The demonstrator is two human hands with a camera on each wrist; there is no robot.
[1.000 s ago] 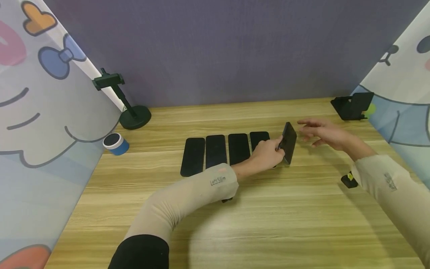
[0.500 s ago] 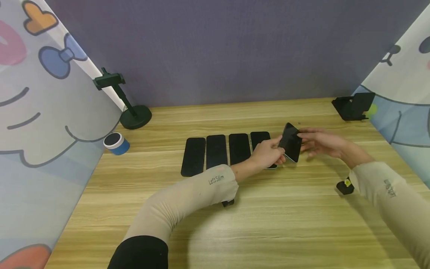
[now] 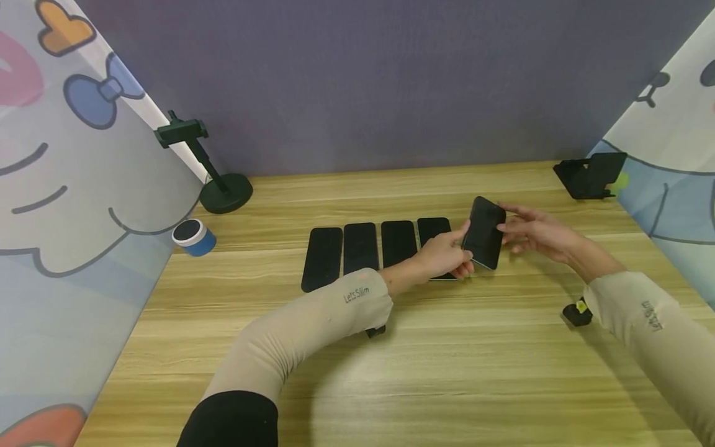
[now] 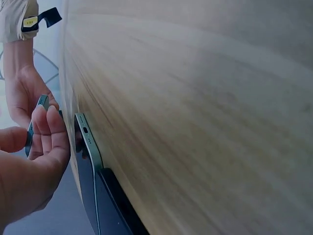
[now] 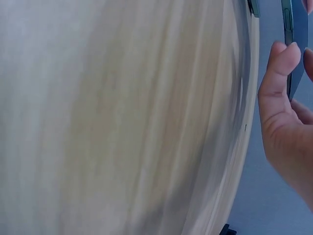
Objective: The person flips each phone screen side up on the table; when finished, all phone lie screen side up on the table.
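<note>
A dark-screened smartphone is held up off the table, tilted, its screen facing the head camera. My left hand pinches its lower left edge between thumb and fingers. On the phone's right edge, my right hand holds with the thumb at the front and other fingers behind. The right wrist view shows the phone's thin side edge between the fingers of the right hand. Several more phones lie in a row, screens up; the left hand and forearm partly cover them. Two lying phones show in the left wrist view.
A dark green round-based stand is at the back left, with a blue and white jar before it. A black folding stand sits at the back right. A grey panel rises behind the wooden table.
The phone has turned from nearly edge-on to showing its screen. My right hand has come left from apart and taken hold of its right edge; the left hand keeps its grip.
</note>
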